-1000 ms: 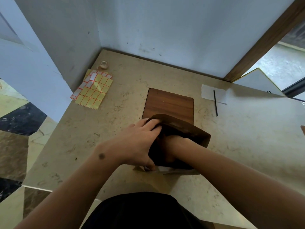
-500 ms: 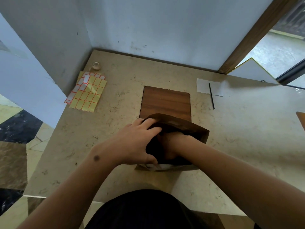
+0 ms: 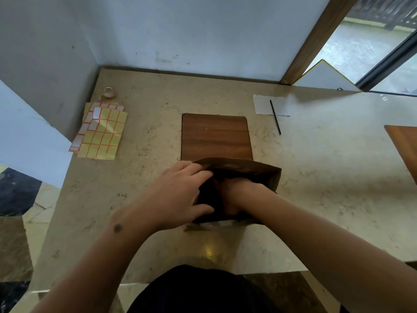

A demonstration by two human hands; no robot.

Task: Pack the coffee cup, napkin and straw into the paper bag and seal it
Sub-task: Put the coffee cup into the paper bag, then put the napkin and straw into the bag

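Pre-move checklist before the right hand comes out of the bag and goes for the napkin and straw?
1. Paper bag mouth open: ok.
2. Left hand grip on the bag's left rim, steadying it: ok.
3. Right hand inside the bag: ok; what it holds, cannot tell.
4. Coffee cup seated upright in the bag: cannot tell, hidden.
5. Napkin and straw packed: not ok, both lie on the counter, the straw across the napkin's edge.
6. Sticker sheet for sealing lies at far left: ok.
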